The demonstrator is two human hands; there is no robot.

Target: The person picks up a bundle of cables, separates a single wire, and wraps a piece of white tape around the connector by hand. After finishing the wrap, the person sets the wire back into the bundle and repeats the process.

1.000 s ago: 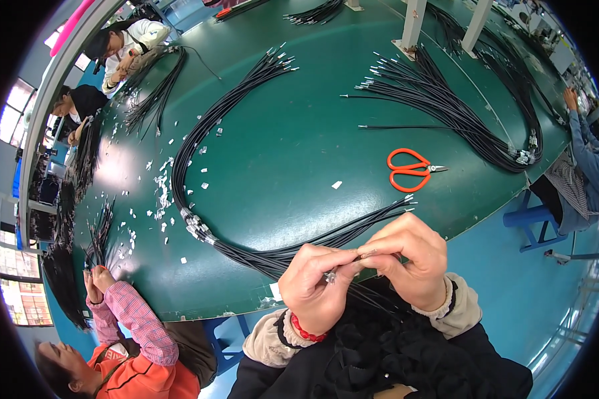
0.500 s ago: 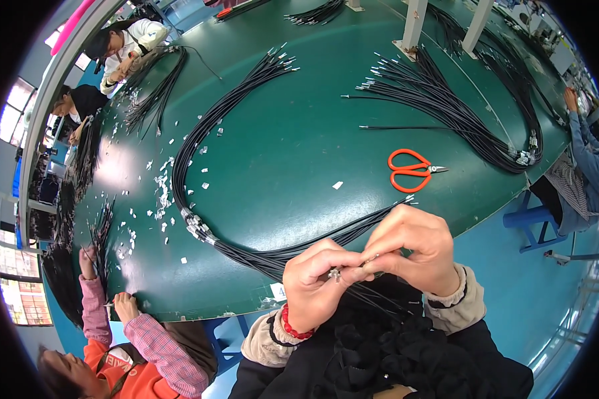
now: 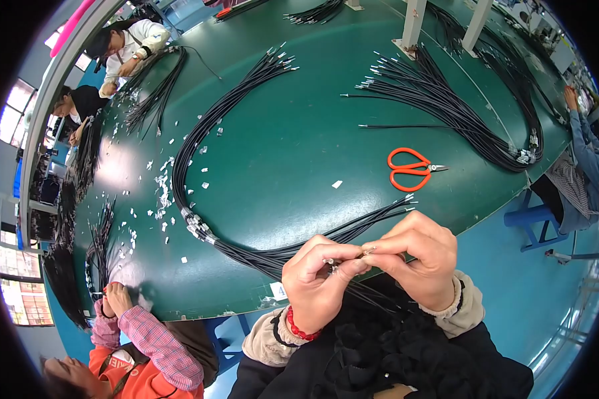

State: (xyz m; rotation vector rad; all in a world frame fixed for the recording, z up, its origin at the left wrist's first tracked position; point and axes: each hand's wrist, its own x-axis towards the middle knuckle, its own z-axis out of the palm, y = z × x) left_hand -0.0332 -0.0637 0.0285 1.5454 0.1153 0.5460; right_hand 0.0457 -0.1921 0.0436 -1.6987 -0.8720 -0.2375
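My left hand (image 3: 316,282) is closed around the ends of a few thin black cables (image 3: 373,297); their silvery tips (image 3: 331,265) poke out between the fingers. Thumb and forefinger of my right hand (image 3: 424,259) are pinched against the left fingertips, on a tiny shiny piece too small to name. Below both hands the cables hang over my dark clothing. Just beyond the hands, a long curved bundle of black cables (image 3: 180,163) lies on the green table (image 3: 273,166), gathered by a clear wrap (image 3: 196,226).
Orange-handled scissors (image 3: 409,169) lie beyond my right hand. Another black cable bundle (image 3: 459,123) fans out at the far right, near white posts (image 3: 414,26). Clear scraps (image 3: 160,193) litter the table's left. A co-worker in checked sleeves (image 3: 160,339) sits at left; others work farther along.
My right hand has shifted slightly down, its fingers still pinched at the left fingertips. At the left, the co-worker's hands have come together. Scissors and bundles lie as before.
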